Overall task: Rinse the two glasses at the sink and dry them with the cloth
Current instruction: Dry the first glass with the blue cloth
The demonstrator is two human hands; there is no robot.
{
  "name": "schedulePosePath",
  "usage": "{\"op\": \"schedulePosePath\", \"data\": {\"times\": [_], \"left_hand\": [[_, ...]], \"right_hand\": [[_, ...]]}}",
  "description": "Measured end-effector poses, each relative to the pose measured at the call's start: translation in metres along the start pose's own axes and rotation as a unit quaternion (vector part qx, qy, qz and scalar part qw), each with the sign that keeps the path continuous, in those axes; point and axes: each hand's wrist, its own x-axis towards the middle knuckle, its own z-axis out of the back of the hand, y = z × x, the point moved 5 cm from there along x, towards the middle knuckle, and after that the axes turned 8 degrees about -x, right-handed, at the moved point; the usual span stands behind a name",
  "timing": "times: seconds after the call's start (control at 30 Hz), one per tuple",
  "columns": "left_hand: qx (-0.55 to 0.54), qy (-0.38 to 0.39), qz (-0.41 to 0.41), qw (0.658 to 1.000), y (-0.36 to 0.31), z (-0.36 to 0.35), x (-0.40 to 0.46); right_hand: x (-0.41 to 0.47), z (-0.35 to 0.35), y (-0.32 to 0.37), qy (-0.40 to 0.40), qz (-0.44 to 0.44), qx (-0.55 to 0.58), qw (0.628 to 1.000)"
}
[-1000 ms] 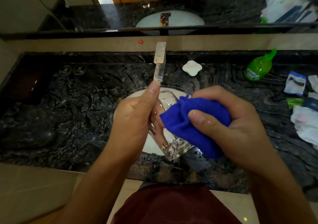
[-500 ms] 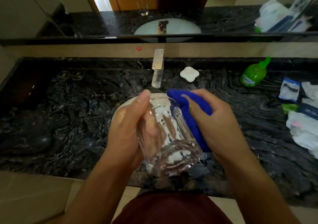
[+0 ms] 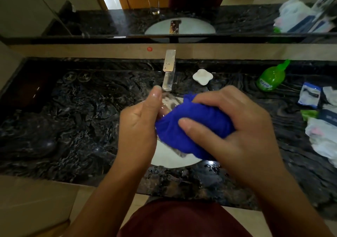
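Head view: your left hand [image 3: 138,125] is clenched around a clear glass [image 3: 168,102], thumb up along its side near the rim, holding it over the white sink [image 3: 169,157]. Only a bit of the glass shows between your two hands; the rest is hidden by the cloth and is blurred. Your right hand [image 3: 235,127] grips a bunched blue cloth [image 3: 193,125], pressing it against the glass, thumb on top of the cloth and fingers wrapped over its far side. The faucet [image 3: 169,69] stands just behind your left thumb. A white soap dish [image 3: 202,76] sits on the dark marbled surface [image 3: 73,127] to the right of the faucet. A green bottle [image 3: 271,78] stands farther right, with packets and plastic bags [image 3: 322,116] near the right edge. Water drops lie on the surface at the sink's near right edge. In the mirror [image 3: 182,9] above, you see a second glass [image 3: 154,7], upright, reflected; on the surface itself it is hidden behind your arms or out of frame, cannot tell which.
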Motion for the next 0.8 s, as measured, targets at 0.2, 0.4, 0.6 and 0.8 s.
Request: {"op": "schedulePosePath", "data": {"times": [0.2,0.4,0.6,0.8], "left_hand": [[-0.084,0.041,0.026,0.995,-0.003,-0.013,-0.012],[-0.217,0.013,0.051,0.975,-0.001,-0.017,-0.008],[-0.274,-0.06,0.18,0.943,0.023,-0.007,-0.007],[-0.252,-0.018,0.14,0.957,0.015,-0.009,-0.009]], "right_hand": [[0.014,-0.008,-0.016,0.084,-0.124,0.264,0.953],[-0.008,-0.053,-0.031,0.078,-0.292,0.388,0.871],[-0.005,-0.025,-0.029,-0.045,-0.213,0.429,0.877],[-0.006,-0.035,-0.014,-0.057,-0.164,0.319,0.932]]}}
